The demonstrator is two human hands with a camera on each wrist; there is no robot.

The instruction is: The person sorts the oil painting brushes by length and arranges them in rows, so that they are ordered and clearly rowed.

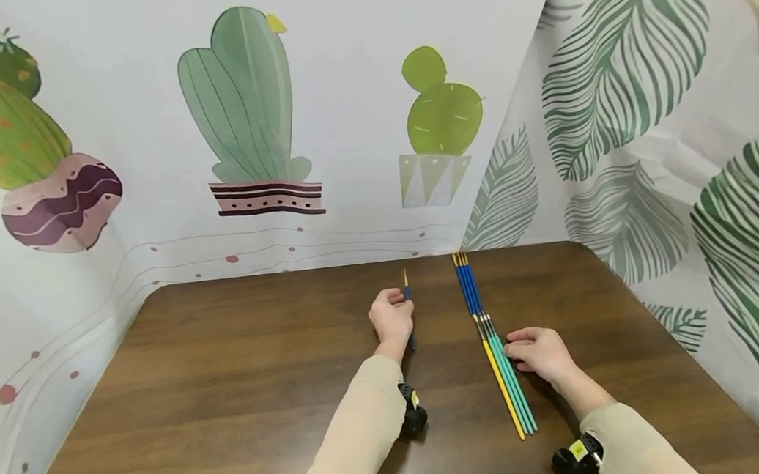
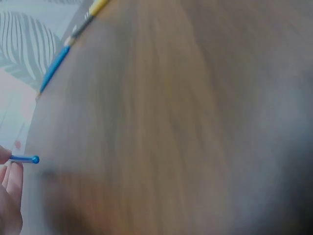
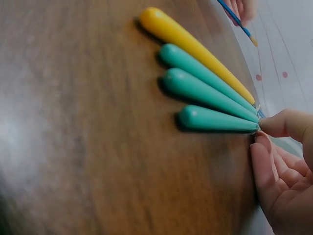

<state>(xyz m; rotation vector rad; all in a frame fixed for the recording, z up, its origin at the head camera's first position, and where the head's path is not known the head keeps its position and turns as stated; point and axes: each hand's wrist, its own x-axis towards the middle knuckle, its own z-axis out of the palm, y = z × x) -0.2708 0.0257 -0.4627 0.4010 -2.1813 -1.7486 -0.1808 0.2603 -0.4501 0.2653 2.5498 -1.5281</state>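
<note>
My left hand (image 1: pixel 392 317) pinches a slim blue paintbrush (image 1: pixel 407 292) over the table, its bristle end pointing away from me. The left wrist view shows the rounded handle end of this paintbrush (image 2: pixel 29 159) beside the fingers. My right hand (image 1: pixel 541 354) is beside three green-handled paintbrushes (image 1: pixel 512 383), its fingertips at the outermost one. In the right wrist view the thumb (image 3: pixel 281 123) touches that green paintbrush (image 3: pixel 215 120) near its narrow end. A yellow-handled paintbrush (image 1: pixel 504 386) lies along their left side. Beyond them lie several blue paintbrushes (image 1: pixel 468 286), side by side.
The brown wooden table (image 1: pixel 230 365) ends at a cloth backdrop (image 1: pixel 351 121) printed with cacti and leaves. Each wrist wears a small black camera (image 1: pixel 413 409). The blue brushes reach the table's far edge.
</note>
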